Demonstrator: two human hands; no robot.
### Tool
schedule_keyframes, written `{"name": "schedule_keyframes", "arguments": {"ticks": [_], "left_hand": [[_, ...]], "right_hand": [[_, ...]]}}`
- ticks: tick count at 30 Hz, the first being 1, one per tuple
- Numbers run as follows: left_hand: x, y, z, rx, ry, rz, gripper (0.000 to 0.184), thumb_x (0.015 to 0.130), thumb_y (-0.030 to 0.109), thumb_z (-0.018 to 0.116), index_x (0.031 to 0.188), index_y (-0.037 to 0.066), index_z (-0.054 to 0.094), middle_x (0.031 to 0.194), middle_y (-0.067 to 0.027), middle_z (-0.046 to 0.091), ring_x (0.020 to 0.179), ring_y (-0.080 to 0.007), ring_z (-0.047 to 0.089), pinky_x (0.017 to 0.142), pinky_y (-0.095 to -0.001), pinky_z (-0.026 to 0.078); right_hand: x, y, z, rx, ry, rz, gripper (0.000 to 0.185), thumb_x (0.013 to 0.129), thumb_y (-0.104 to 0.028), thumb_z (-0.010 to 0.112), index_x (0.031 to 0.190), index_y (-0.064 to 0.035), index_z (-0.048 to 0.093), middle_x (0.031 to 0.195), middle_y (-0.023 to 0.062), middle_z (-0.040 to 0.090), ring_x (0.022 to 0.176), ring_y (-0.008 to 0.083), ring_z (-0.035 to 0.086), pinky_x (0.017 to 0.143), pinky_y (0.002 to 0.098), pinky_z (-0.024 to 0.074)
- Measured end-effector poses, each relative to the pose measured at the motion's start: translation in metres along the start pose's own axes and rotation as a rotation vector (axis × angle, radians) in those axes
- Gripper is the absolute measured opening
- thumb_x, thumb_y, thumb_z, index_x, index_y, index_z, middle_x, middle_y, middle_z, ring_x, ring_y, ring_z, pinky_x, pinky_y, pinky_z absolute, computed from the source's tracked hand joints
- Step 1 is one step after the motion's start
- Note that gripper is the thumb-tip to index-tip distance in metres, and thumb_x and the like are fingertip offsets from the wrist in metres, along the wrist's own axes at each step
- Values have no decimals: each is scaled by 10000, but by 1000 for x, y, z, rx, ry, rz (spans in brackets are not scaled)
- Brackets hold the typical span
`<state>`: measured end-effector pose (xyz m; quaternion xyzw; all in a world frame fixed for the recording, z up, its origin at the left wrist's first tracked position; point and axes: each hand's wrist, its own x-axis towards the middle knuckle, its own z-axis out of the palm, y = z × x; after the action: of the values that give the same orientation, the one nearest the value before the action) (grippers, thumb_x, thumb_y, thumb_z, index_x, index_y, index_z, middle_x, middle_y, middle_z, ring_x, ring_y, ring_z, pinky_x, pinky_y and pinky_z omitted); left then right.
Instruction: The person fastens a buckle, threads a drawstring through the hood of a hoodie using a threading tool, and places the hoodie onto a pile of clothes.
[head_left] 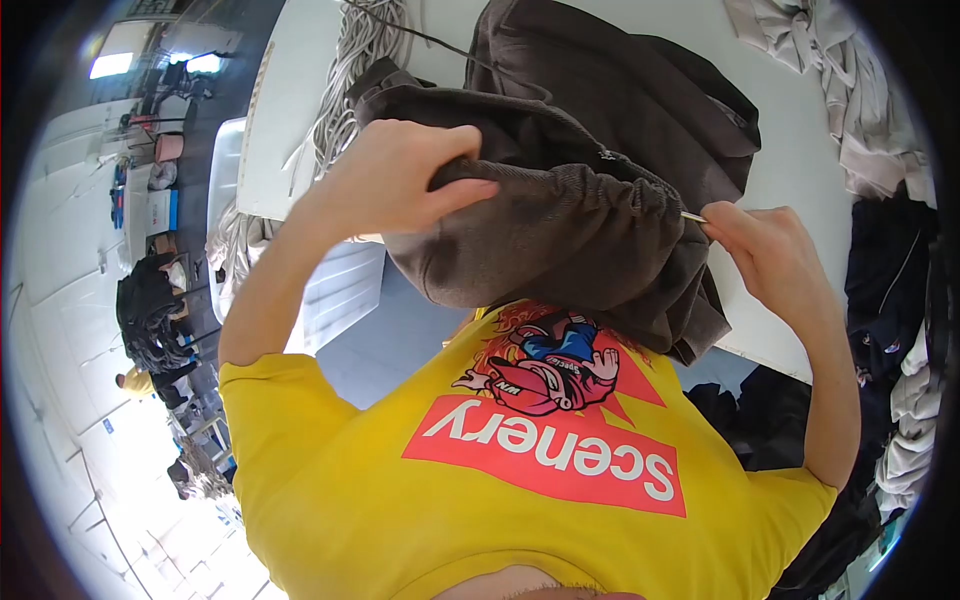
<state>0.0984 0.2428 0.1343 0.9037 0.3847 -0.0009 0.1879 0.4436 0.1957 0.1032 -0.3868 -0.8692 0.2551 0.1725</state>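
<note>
A dark brown hooded garment lies over the near edge of a white table, its hood edge stretched between my hands. My left hand is closed on the fabric at the left of this edge, thumb and fingers pinching it. Toward the right, the hem is bunched into gathers. Out of the gathered end sticks a thin, light-coloured rod, pinched in my right hand. The rod's other end is hidden in the fabric. A dark cord runs from the top of the view to the garment.
A bundle of pale cords hangs across the white table at left. Below it stands a translucent plastic bin. Light garments and dark garments are heaped at right. A person in yellow is far off left.
</note>
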Motion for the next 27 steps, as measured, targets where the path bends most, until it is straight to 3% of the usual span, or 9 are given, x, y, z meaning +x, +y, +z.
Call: {"name": "schedule_keyframes", "arguments": {"ticks": [2,4,5,8,13,17,19,22,27], "left_hand": [[-10,-11,-7,-31,-96,-69,229,834,264,649,798,53,566,667,-123,570,597,-256,561,553,-321,413],[-20,-20,-14,-405,-117,-172,236,855,258,640,806,37,575,637,-65,524,592,-145,506,554,-273,383],[-25,-24,-17,-406,-115,-179,236,855,258,640,806,37,575,637,-65,524,592,-145,506,554,-273,383],[-35,-32,-20,-613,49,-151,241,899,217,604,788,10,551,650,24,440,630,-59,407,570,-220,334],[-45,-46,-22,-559,70,-82,219,915,159,575,772,-5,551,648,9,445,635,-60,404,573,-217,334],[-76,-74,-19,-460,534,-311,193,910,111,567,764,-12,540,660,23,445,644,-56,391,570,-216,333],[-84,-81,-21,-419,509,-307,192,914,112,551,768,-13,534,672,34,445,653,-50,389,572,-213,328],[-85,-78,-17,-464,425,-417,200,918,125,536,772,-12,524,665,37,438,647,-53,385,574,-216,324],[-73,-78,-3,-358,-89,-438,244,914,239,557,846,7,594,700,-6,530,662,-77,470,604,-244,399]], "right_hand": [[-2,1,-2,-10,-11,6,110,812,-25,623,838,-26,516,597,166,501,540,341,516,498,374,388],[-4,-1,-3,-18,-23,16,109,811,-23,622,844,-26,518,596,167,500,541,344,514,498,377,387],[-4,-2,-3,-9,-15,19,109,810,-22,621,846,-24,519,600,170,501,543,348,511,498,380,384],[-2,-8,-7,-1,-26,24,108,809,-20,620,851,-20,520,608,176,501,548,356,508,499,387,380],[-1,-13,-10,2,-74,44,95,809,-15,609,857,-10,527,626,188,505,576,374,520,513,396,383],[-26,15,-3,8,33,60,65,819,-10,591,852,-3,536,644,200,521,607,387,541,532,396,398],[-28,17,-3,-5,104,58,54,825,-11,585,849,-1,538,651,204,524,615,390,545,537,395,403],[-18,1,-8,-62,-33,185,58,855,-34,580,855,0,533,637,196,513,574,366,530,522,397,395],[-16,5,-3,-80,-35,129,68,862,-42,580,871,-7,523,628,187,509,556,355,519,513,390,384]]}}
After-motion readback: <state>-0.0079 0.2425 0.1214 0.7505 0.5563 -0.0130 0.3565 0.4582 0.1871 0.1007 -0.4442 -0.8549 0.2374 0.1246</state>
